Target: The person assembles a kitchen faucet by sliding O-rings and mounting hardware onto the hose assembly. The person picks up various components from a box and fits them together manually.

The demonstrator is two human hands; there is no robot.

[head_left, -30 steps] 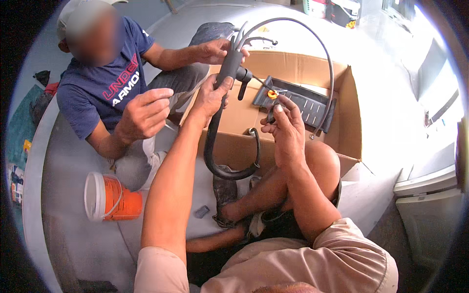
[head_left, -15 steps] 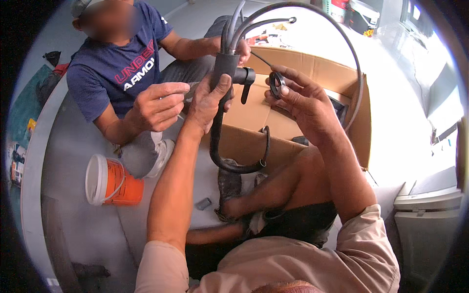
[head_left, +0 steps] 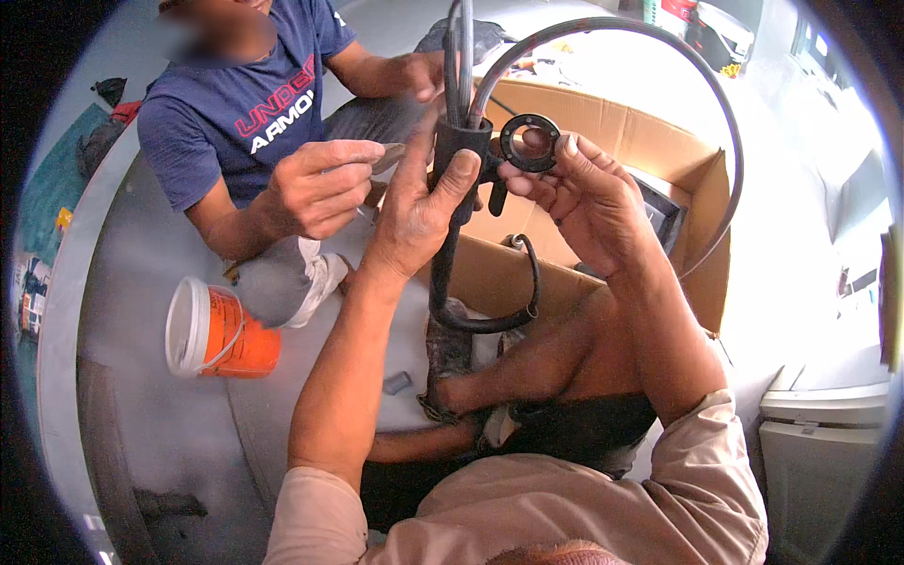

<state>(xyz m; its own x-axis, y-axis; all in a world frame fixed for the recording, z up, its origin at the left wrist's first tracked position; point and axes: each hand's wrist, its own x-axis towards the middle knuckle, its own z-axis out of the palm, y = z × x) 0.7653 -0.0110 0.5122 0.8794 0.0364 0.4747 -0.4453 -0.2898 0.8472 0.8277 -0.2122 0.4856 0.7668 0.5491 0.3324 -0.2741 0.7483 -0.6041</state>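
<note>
My left hand (head_left: 414,215) grips the thick body of a black faucet (head_left: 466,141), held with its hose end up. Grey flexible hoses (head_left: 621,28) rise from that end, and one arches over to the right. Below my hand the slim black spout (head_left: 443,282) curves round to the right. My right hand (head_left: 603,198) pinches a flat black ring (head_left: 509,143) by its edge, face turned up, beside the faucet body and its lever handle (head_left: 497,198). To the left, a co-worker's hand (head_left: 320,188) holds a small flat greyish piece (head_left: 388,158).
An open cardboard box (head_left: 612,132) stands beyond my hands, with a dark framed item inside. An orange bucket (head_left: 240,339) with a white rim lies tipped on the floor at left. A small grey cylinder (head_left: 397,382) lies near my foot. The co-worker sits opposite.
The ring has turned from edge-on to face-on and come closer to the faucet body. The faucet has shifted slightly right in my left hand. The co-worker leans closer.
</note>
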